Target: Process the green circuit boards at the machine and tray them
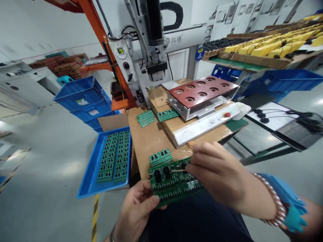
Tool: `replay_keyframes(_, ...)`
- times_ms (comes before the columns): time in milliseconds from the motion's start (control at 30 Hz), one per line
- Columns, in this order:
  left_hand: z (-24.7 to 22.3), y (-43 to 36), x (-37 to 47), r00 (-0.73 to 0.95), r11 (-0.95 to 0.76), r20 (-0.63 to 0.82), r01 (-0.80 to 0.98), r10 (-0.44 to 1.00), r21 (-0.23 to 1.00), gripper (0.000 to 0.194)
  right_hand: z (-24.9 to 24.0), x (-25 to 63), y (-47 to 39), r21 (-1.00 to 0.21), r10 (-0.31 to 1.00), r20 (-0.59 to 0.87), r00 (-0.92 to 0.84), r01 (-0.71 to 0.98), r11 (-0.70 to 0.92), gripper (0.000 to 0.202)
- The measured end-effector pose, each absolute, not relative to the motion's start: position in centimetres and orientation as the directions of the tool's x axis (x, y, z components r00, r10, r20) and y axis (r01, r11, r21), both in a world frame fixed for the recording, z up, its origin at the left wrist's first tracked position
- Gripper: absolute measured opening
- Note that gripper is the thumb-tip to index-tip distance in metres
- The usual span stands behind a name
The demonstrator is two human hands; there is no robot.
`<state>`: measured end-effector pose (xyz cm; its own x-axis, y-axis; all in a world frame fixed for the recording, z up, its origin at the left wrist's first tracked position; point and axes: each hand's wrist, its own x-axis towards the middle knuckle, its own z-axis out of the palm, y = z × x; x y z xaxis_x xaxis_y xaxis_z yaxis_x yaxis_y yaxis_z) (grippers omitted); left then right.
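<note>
Board (169, 193) in left hand (137, 210)

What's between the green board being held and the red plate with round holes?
The head view shows brown tabletop with more green boards beyond the held board, then a white control panel in front of the red plate.

Stacked blue crates (78, 95), orange post (94, 23), yellow blocks (279, 50), tangled black cables (308, 118), striped floor tape (95, 215)
</note>
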<state>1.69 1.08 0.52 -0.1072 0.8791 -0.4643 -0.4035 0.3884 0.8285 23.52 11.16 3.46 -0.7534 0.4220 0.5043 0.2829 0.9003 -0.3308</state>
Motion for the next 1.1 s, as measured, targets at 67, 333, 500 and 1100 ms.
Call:
replay_keyframes(67, 0.5, 1.1, 1.8, -0.114, 0.384, -0.465, -0.412, 0.878, 0.826, 0.019, 3.5, 23.5, 11.1, -0.336, 0.429, 0.495, -0.756, 0.289, 0.897, 0.018)
replay_keyframes(333, 0.2, 0.9, 1.5, -0.129, 0.383, -0.471, -0.416, 0.873, 0.825, 0.019, 3.3, 23.5, 10.8, -0.344, 0.428, 0.474, -0.770, 0.285, 0.895, 0.019)
replay_keyframes(500, 0.3, 1.0, 1.7, -0.148, 0.382, -0.479, -0.425, 0.865, 0.821, 0.022, 3.5, 23.4, 11.2, -0.341, 0.429, 0.490, -0.759, 0.287, 0.895, 0.019)
replay_keyframes(1100, 0.7, 0.5, 1.6, -0.237, 0.359, -0.449, -0.342, 0.861, 0.868, 0.021, 3.9, 25.6, 11.1, -0.418, 0.534, 0.487, -0.691, 0.352, 0.838, 0.020)
